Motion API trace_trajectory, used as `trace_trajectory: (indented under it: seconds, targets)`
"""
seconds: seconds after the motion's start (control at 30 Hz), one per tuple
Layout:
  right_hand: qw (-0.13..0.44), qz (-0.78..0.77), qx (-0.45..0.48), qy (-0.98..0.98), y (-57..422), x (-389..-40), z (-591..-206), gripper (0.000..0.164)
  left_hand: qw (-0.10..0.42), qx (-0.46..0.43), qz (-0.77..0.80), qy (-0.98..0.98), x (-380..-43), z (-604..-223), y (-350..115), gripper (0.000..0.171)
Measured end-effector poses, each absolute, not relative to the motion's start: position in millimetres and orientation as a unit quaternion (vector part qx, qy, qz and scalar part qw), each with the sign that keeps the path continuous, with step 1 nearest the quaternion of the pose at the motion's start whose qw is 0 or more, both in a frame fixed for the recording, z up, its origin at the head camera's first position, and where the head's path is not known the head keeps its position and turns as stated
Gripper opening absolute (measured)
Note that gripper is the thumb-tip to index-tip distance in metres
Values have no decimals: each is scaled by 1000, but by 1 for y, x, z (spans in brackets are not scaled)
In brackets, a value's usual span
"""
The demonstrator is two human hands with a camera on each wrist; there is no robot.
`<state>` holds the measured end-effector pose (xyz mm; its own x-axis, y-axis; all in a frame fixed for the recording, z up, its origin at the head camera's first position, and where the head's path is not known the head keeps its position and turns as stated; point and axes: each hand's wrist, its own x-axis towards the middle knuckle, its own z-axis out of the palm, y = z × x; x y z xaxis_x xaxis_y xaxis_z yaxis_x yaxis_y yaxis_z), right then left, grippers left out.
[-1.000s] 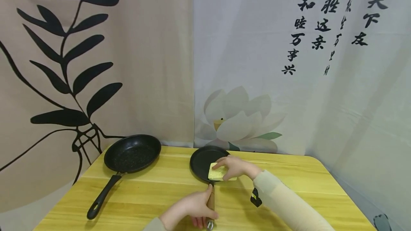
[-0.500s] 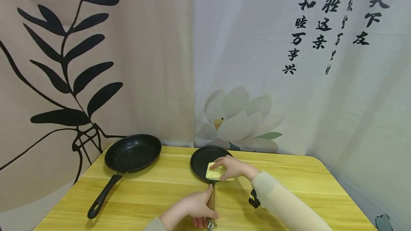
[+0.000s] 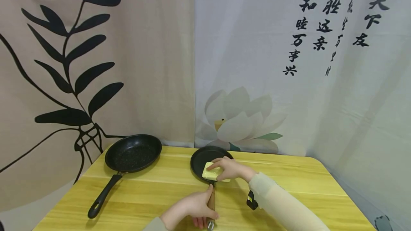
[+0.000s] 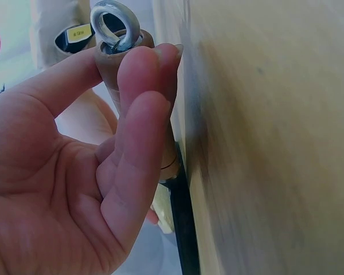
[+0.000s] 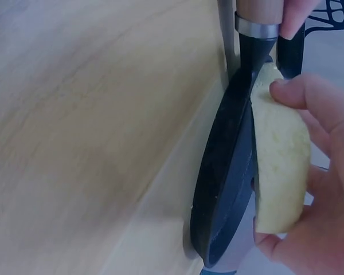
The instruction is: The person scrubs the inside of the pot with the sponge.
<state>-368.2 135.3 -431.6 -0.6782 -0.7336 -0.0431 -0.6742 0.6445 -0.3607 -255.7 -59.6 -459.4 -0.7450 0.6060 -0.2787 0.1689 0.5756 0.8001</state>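
My left hand [image 3: 197, 206] grips the wooden handle [image 3: 212, 200] of a small, flat black frying pan [image 3: 200, 158] at the table's back middle. A metal hanging ring [image 4: 132, 26] ends that handle in the left wrist view, right above my curled fingers. With my right hand [image 3: 231, 168] I hold a pale yellow sponge [image 3: 208, 172] on the near part of the pan, next to where the handle joins. In the right wrist view, thumb and fingers clasp the sponge [image 5: 281, 154] from its edges, its flat face against the pan's inside. My palm hides part of it.
A larger, speckled black frying pan [image 3: 133, 156] stands at the back left of the wooden table [image 3: 154, 191], its black handle pointing to the near left. A small black item with a yellow label [image 3: 252, 200] hangs at my right sleeve. Printed curtains [image 3: 154, 63] rise behind the table.
My right hand and the sponge have slid a little to the left over the small pan. The left hand keeps its grip on the handle, and the larger pan stays put.
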Motion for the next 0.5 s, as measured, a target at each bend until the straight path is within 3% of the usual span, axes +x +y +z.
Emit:
trace_trajectory:
  seconds: [0.2, 0.5]
  targets:
    - [93, -156, -398, 899, 130, -369, -436, 48, 275, 221, 412, 840, -259, -466, -59, 106]
    - [85, -151, -393, 903, 122, -373, -439, 48, 302, 231, 456, 805, -309, -546, -65, 129]
